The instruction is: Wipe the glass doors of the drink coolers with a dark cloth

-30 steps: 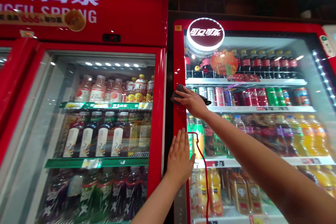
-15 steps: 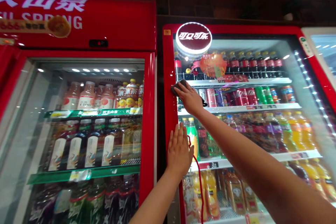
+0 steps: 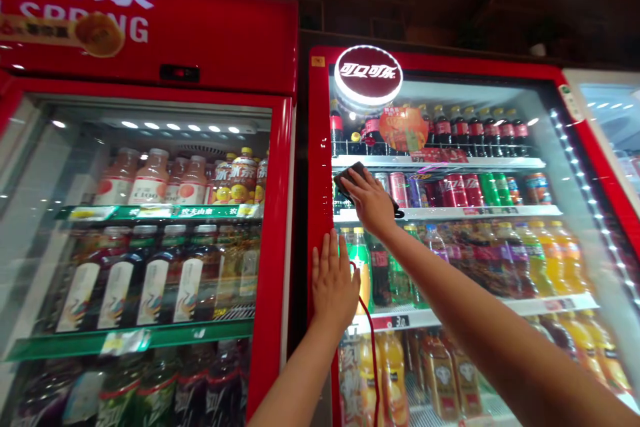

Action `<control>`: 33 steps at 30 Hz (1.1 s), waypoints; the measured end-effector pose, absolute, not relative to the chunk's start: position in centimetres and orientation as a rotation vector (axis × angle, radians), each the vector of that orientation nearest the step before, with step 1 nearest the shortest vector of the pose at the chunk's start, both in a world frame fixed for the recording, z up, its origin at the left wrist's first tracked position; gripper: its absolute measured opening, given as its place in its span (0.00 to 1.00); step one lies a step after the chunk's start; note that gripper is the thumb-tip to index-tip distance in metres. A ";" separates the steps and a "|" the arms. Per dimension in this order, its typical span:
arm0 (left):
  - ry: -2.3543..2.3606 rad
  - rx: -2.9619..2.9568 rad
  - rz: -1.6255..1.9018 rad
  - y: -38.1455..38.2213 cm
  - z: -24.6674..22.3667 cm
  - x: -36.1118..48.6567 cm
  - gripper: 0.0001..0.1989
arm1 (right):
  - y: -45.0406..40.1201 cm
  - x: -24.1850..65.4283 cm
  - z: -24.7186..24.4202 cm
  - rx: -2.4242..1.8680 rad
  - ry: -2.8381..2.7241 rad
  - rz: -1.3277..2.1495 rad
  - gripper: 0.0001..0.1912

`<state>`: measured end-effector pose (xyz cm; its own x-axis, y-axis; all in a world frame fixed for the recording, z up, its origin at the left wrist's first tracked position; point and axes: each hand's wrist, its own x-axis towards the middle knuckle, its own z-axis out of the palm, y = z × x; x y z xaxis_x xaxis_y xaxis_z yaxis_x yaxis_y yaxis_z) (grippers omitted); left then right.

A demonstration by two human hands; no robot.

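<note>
My right hand [image 3: 371, 203] presses a folded dark cloth [image 3: 353, 179] against the glass door of the right-hand drinks fridge, at the height of the row of cans. The cloth's dark end shows beyond the wrist side of the hand. Lower down, my left hand [image 3: 332, 283] lies flat with outstretched fingers on the red door frame [image 3: 320, 147] and the edge of the glass, holding nothing. A red cord [image 3: 374, 353] hangs down from beside my left hand over the door.
Behind the glass are shelves of cola bottles [image 3: 443, 130], cans [image 3: 454, 190] and orange drinks [image 3: 553, 250]. A lit round sign [image 3: 369, 75] sits at the door's top left corner. Another red fridge [image 3: 275, 227] stands to the left, across a dark narrow gap.
My right hand and the cloth have slid slightly right and down, from the frame's edge onto the glass. My left hand stays flat by the frame. The view has shifted a little.
</note>
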<state>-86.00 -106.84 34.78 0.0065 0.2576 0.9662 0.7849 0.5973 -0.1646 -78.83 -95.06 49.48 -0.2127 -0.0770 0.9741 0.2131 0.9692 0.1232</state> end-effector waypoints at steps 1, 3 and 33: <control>-1.565 -0.909 -0.509 -106.9 34.8 -85.9 0.39 | -94.8 -78.7 48.7 -0.140 -1.736 -0.246 0.26; -1.579 -0.923 -0.495 -106.9 34.8 -85.8 0.40 | -94.9 -78.8 46.7 -0.180 -1.691 -0.227 0.29; -1.478 -1.035 -0.422 -103.0 37.8 -83.6 0.36 | -87.2 -74.6 49.4 -0.233 -1.641 -0.276 0.32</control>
